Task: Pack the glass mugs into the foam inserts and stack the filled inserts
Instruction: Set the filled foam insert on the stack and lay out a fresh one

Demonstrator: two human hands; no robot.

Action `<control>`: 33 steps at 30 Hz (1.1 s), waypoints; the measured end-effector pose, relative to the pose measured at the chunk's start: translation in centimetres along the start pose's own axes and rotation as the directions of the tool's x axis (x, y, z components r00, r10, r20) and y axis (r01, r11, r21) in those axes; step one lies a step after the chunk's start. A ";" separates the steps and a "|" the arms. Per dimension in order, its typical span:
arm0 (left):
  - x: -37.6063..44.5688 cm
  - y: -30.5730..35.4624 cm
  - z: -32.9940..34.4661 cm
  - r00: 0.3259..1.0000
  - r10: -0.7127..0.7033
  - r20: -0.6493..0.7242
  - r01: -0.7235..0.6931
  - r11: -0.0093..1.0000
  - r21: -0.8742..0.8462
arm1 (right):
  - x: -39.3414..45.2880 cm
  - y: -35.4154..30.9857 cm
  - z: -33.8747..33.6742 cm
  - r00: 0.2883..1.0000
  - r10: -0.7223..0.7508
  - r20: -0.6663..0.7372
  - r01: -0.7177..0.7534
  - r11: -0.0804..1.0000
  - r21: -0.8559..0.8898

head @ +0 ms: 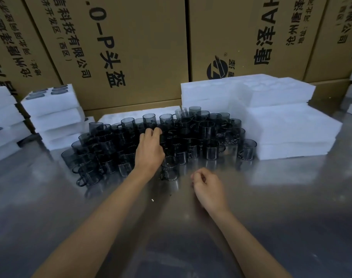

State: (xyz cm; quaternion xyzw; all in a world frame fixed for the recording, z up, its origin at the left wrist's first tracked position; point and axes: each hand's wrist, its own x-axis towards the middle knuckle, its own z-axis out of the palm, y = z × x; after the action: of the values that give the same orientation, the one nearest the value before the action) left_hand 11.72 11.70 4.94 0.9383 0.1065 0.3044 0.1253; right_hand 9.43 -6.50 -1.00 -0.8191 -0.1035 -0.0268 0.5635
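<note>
Head view, near to far: two bare forearms reach forward over a reflective brushed-metal tabletop (pixel 281 207); the right hand (pixel 208 187) hovers just above the bare metal, close to the nearest mug, fingers loosely curled inward and holding nothing; the left hand (pixel 150 150) is stretched further out over the middle of the cluster, fingers bent down among the rims, touching or closing on a mug there, but whether it actually grips one I cannot tell; the smoky grey cylindrical glass mugs (pixel 211 151) with small loop handles stand massed in a wide, tight cluster on the table, mostly upright, a few near the right end lying tipped on their sides; a low white foam insert (pixel 119 117) lies flat just behind the cluster, partly hidden by it; to the right, a stack of white foam inserts (pixel 291 127) sits touching the cluster's right edge, with a taller stack behind it; to the left, a stack of filled white foam inserts (pixel 54 111) shows dark mug rims set in the top layer's pockets; more foam blocks (pixel 2 121) sit at the far left edge; tall brown cardboard cartons (pixel 151 47) printed with black characters form the back wall.
</note>
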 end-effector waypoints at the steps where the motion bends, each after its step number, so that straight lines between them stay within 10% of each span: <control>1: -0.1 -0.3 0.0 1.000 -0.004 0.013 0.004 1.000 0.001 | 0.0 0.0 0.0 1.000 0.000 0.002 0.000 1.000 0.000; 10: -0.9 0.9 -2.7 0.979 0.199 0.034 -0.201 0.978 0.057 | 0.5 0.6 0.4 1.000 -0.011 -0.011 0.011 1.000 -0.019; 19: -5.8 8.1 -0.3 0.720 0.615 0.321 -0.657 0.753 0.030 | 1.5 0.7 -3.7 0.894 0.219 -0.390 -0.004 0.876 0.483; 25: -7.2 7.4 2.9 0.728 0.596 0.338 -0.648 0.759 0.059 | 4.8 1.6 -11.3 0.746 -0.076 -0.662 -0.004 0.993 -0.117; 33: -7.1 6.6 3.5 0.841 0.506 0.192 -0.539 0.811 0.225 | 11.7 1.5 -17.8 0.981 -0.100 -0.164 -0.090 0.515 -0.853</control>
State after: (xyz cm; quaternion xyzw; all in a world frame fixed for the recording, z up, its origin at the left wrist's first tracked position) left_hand 9.03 2.86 0.29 0.9562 -0.1232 0.2511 -0.0863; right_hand 22.47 -21.86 5.98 -0.9832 -0.0243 -0.1549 0.0937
